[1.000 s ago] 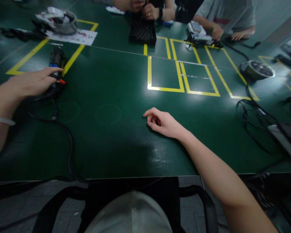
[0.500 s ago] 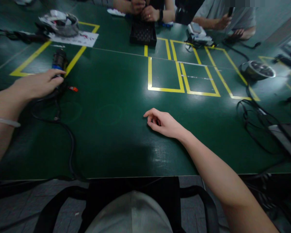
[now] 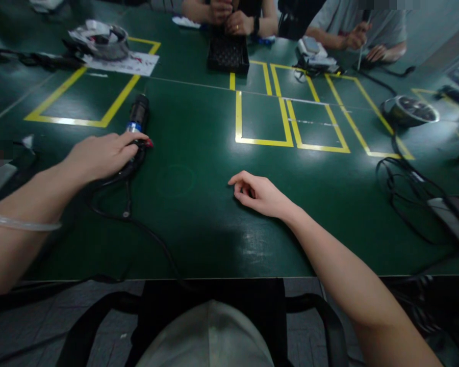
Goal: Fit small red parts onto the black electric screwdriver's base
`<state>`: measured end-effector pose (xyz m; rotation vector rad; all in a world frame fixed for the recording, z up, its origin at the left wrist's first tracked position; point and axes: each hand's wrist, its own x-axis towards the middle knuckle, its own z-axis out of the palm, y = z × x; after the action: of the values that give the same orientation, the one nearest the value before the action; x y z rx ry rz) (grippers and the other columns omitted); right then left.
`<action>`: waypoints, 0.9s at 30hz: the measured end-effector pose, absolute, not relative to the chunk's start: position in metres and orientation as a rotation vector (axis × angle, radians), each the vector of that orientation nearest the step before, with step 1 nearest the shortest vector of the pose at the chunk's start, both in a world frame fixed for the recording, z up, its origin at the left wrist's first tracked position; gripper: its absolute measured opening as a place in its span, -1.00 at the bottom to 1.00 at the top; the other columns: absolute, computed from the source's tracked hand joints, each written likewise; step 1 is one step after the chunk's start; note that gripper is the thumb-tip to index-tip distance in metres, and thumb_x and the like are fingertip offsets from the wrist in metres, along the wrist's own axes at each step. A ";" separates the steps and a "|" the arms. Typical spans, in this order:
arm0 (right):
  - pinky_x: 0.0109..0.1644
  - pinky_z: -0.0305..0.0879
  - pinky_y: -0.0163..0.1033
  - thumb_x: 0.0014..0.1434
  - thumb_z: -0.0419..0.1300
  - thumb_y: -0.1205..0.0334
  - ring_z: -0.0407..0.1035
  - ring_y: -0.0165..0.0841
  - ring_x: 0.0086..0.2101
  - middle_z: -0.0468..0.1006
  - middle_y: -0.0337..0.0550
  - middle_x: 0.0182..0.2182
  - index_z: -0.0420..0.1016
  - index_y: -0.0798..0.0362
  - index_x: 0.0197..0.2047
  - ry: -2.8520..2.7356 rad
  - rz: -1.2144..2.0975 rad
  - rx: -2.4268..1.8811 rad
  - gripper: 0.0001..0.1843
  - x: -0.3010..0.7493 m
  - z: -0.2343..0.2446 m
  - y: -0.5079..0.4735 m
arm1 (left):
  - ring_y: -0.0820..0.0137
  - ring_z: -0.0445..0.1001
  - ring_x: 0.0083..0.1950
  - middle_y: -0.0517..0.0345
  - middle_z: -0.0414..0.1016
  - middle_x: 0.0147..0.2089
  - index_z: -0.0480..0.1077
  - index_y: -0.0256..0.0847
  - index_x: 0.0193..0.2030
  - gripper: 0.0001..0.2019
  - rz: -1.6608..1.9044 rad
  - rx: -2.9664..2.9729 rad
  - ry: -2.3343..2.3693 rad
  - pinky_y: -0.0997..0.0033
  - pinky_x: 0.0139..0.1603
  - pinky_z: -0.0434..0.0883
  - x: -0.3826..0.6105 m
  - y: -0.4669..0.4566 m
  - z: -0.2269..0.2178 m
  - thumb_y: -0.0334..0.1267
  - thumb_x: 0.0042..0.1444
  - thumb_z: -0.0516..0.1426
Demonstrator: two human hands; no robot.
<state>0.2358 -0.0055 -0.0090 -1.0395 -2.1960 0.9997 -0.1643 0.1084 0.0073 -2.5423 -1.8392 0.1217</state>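
Note:
My left hand [image 3: 103,155] is closed around a black cylindrical corded tool [image 3: 139,113] with a blue band, on the left part of the green table [image 3: 199,224]. The tool's far end points away from me. A small red piece [image 3: 149,143] shows beside my fingertips; its join to the tool is unclear. From the tool a black cable [image 3: 153,237] runs down over the table's front edge. Near the middle, my right hand [image 3: 258,191] rests with its fingers loosely curled and apart. It holds nothing.
Yellow tape frames [image 3: 263,142] mark the table. Across from me, a person's hands [image 3: 239,23] are behind a black tray [image 3: 228,55]. Another person's hand [image 3: 357,38] holds a thin tool. A metal bowl [image 3: 413,111] and coiled cables [image 3: 390,178] lie on the right.
My left hand has moved to the right with the black corded tool, and the cable and red piece have shifted with it. My right hand has stayed in place.

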 end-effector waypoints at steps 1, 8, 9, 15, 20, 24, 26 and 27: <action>-0.28 0.19 -0.32 0.24 0.13 0.34 0.30 -0.47 -0.43 0.50 -0.27 -0.32 0.36 0.04 0.02 -2.196 0.999 -1.040 -0.73 0.236 -0.009 -0.005 | 0.31 0.30 -0.26 -0.04 0.43 -0.03 0.16 0.00 0.47 -0.43 0.212 -2.527 -1.824 0.13 -0.04 0.37 -0.151 0.100 0.010 0.01 0.43 -0.25; -0.29 0.20 -0.33 0.25 0.12 0.35 0.28 -0.49 -0.45 0.47 -0.29 -0.34 0.36 0.05 0.01 -2.172 1.003 -1.020 -0.75 0.235 -0.009 -0.006 | 0.20 0.44 -0.24 -0.03 0.45 -0.16 0.22 0.07 0.42 -0.46 0.194 -2.634 -1.571 0.20 -0.10 0.35 -0.065 0.050 0.016 0.02 0.42 -0.26; -0.29 0.20 -0.33 0.25 0.12 0.36 0.28 -0.49 -0.45 0.47 -0.29 -0.34 0.36 0.06 0.01 -2.167 1.002 -1.015 -0.75 0.235 -0.009 -0.006 | 0.19 0.46 -0.22 -0.02 0.46 -0.17 0.24 0.07 0.41 -0.47 0.173 -2.645 -1.543 0.20 -0.10 0.35 -0.055 0.043 0.014 0.02 0.42 -0.23; -0.24 0.24 -0.29 0.20 0.10 0.41 0.32 -0.43 -0.37 0.45 -0.21 -0.27 0.39 0.04 -0.11 -2.184 0.786 -1.130 -0.81 0.237 -0.011 -0.003 | 0.20 0.51 -0.24 0.01 0.50 -0.23 0.33 0.09 0.33 -0.54 0.048 -2.710 -1.357 0.23 -0.13 0.34 -0.001 0.006 0.009 -0.02 0.39 -0.12; -0.24 0.22 -0.27 0.16 0.11 0.42 0.33 -0.38 -0.31 0.42 -0.17 -0.21 0.36 0.03 -0.14 -2.202 0.678 -1.220 -0.81 0.240 -0.010 -0.002 | 0.18 0.51 -0.26 0.01 0.49 -0.25 0.35 0.07 0.32 -0.55 -0.056 -2.753 -1.282 0.23 -0.18 0.32 0.017 -0.008 0.006 -0.02 0.39 -0.10; -0.20 0.22 -0.24 0.17 0.15 0.35 0.33 -0.34 -0.26 0.42 -0.16 -0.20 0.34 0.03 -0.14 -2.242 0.630 -1.257 -0.84 0.236 -0.008 -0.005 | 0.16 0.51 -0.25 0.02 0.49 -0.26 0.35 0.05 0.32 -0.55 -0.093 -2.749 -1.277 0.20 -0.17 0.32 0.015 -0.009 0.005 -0.03 0.39 -0.09; -0.20 0.22 -0.24 0.19 0.16 0.33 0.33 -0.34 -0.25 0.43 -0.15 -0.18 0.34 0.03 -0.13 -2.239 0.614 -1.278 -0.83 0.232 -0.008 -0.007 | 0.15 0.52 -0.25 0.02 0.49 -0.27 0.35 0.05 0.32 -0.55 -0.089 -2.741 -1.285 0.18 -0.16 0.32 0.013 -0.008 0.006 -0.05 0.38 -0.08; -0.19 0.22 -0.24 0.19 0.16 0.32 0.33 -0.34 -0.25 0.44 -0.14 -0.17 0.34 0.03 -0.11 -2.235 0.611 -1.288 -0.82 0.230 -0.008 -0.008 | 0.16 0.52 -0.24 0.02 0.49 -0.27 0.35 0.06 0.33 -0.55 -0.084 -2.739 -1.291 0.18 -0.15 0.32 0.012 -0.008 0.006 -0.05 0.38 -0.08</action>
<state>0.2301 -0.0083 -0.0084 -1.2880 -2.2348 0.6115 0.0119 -0.0076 0.0060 -2.7395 -1.2909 -0.0844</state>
